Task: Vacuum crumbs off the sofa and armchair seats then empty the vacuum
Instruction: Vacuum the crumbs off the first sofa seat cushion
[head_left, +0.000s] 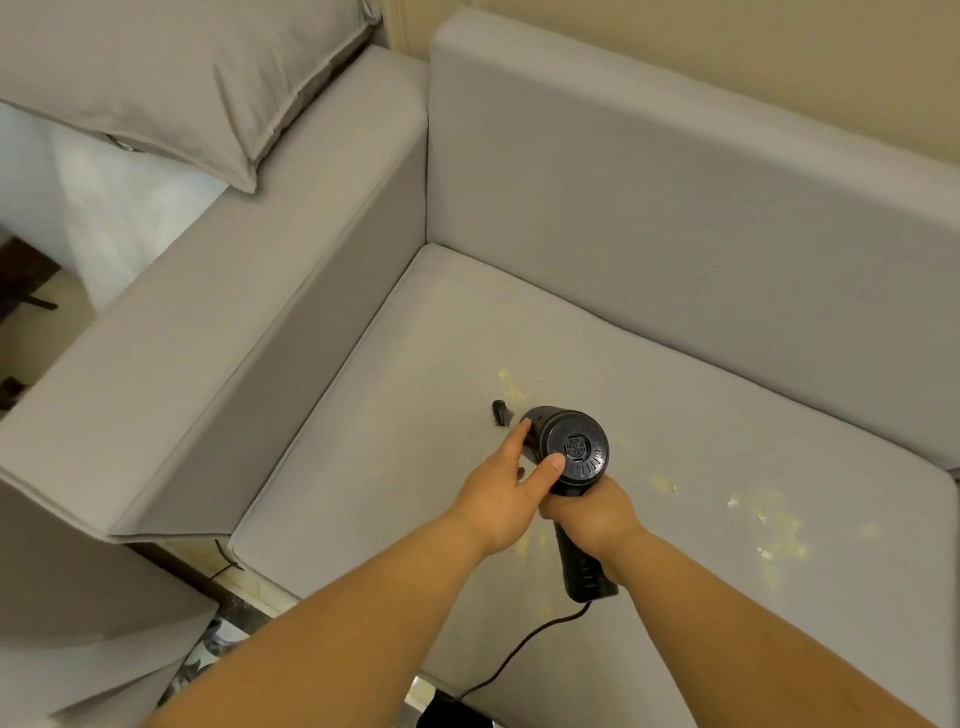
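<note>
Two bare forearms are reaching in from the bottom edge, meeting over one grey seat cushion (363, 467). Far to the left of both hands, one pillow (171, 78) is lying past the armrest (208, 291). Left hand (501, 491) is resting flat-fingered against the side of the one black handheld vacuum (569, 452), its thumb lying on the round rear vent and its fingers held loosely straight. Just beyond its fingertips, the vacuum's nozzle (501, 413) is touching the cushion. Right hand (592, 514) is wrapping tightly around the vacuum's handle, below the body. One black cord (519, 660) is trailing from the handle end toward the camera. Pale yellow crumbs (769, 530) are lying scattered right of the right hand (too many to count), with a smaller patch just beyond the nozzle.
</note>
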